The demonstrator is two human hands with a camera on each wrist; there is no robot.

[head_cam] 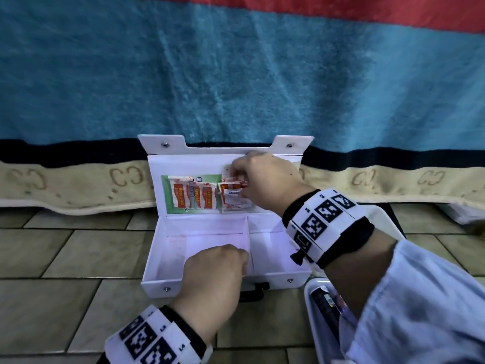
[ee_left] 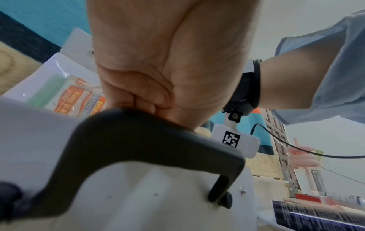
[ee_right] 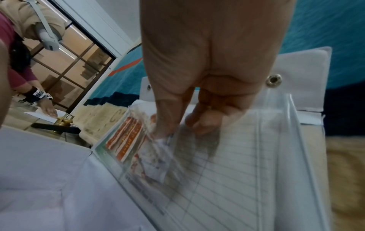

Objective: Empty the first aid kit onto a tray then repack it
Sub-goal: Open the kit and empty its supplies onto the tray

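Note:
The white first aid kit (head_cam: 168, 258) lies open on the tiled floor, its lid (head_cam: 157, 166) leaning back against a blanket. Its two base compartments show only bare white. My left hand (head_cam: 217, 269) curls over the kit's front wall above the black handle (ee_left: 138, 132). Behind the lid's clear pocket (ee_right: 237, 164) sit orange plaster packets (head_cam: 193, 197) and a white and red sachet (head_cam: 233, 197). My right hand (head_cam: 265, 179) reaches into that pocket and pinches the sachet (ee_right: 156, 156) at its top. A white tray (head_cam: 309, 292) at the lower right holds a dark item (head_cam: 325, 303), mostly hidden by my right sleeve.
A blue, red and beige blanket (head_cam: 236, 74) hangs behind the kit down to the floor. Tiled floor (head_cam: 65, 245) stretches to the left. In the right wrist view another person (ee_right: 19, 70) bends over the floor far to the left, next to a brass padlock (ee_right: 64, 121).

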